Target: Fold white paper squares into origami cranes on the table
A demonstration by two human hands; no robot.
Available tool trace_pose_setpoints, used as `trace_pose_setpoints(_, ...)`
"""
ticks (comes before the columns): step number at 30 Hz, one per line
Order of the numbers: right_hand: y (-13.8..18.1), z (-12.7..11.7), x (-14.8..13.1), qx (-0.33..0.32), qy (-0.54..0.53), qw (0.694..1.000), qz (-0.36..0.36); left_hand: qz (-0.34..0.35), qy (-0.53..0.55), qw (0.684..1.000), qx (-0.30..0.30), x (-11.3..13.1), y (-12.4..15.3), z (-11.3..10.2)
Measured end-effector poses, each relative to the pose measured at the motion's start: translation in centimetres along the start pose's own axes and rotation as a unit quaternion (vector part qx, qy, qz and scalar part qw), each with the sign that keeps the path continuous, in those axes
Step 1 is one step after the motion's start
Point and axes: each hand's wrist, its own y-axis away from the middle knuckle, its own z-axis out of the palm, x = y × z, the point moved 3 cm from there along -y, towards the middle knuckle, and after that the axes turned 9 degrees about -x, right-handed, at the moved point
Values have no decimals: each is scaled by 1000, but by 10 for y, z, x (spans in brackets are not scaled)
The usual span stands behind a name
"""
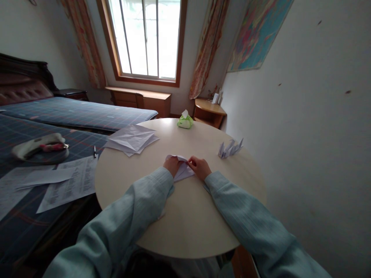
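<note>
A partly folded white paper (182, 170) lies on the round beige table (188, 220) in front of me. My left hand (172, 165) pinches its left side with closed fingers. My right hand (199, 167) pinches its right side, fingers curled onto the fold. Both light blue sleeves reach in from the bottom of the view.
A stack of white sheets (131, 139) lies at the table's far left. Folded paper cranes (230, 149) sit at the right. A green tissue pack (185, 121) is at the far edge. The bed at left holds printed papers (69, 183), a pen (94, 151) and a pouch (40, 148).
</note>
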Motion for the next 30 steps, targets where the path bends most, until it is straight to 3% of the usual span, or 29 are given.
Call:
trace_pose_setpoints(4, -2, -2, 2, 26, -10, 1000, 6, 11, 30, 997, 64, -3, 2, 2)
trace_pose_setpoints(8, -2, -6, 5, 66, -43, 997, 9, 58, 102, 978, 170, -3, 8, -3)
trace_pose_setpoints(13, -2, -9, 2, 95, -83, 990, -66, 88, 104, 925, 355, -1, 20, -23)
trace_pose_setpoints(15, -3, -10, -1, 100, -95, 985, -103, 99, 120, 912, 380, -2, 21, -28)
trace_pose_setpoints(18, -2, -11, -3, 98, -108, 980, -137, 124, 175, 926, 310, -5, 16, -27)
trace_pose_setpoints(22, -1, -11, -5, 85, -99, 978, -163, 80, 261, 946, 173, -13, 7, -18)
trace_pose_setpoints(27, 0, -10, -8, 63, -72, 978, -186, 83, 415, 898, 121, -15, 2, -16)
trace_pose_setpoints(30, -1, -9, -8, 57, -62, 978, -189, 87, 422, 897, 101, -14, 2, -17)
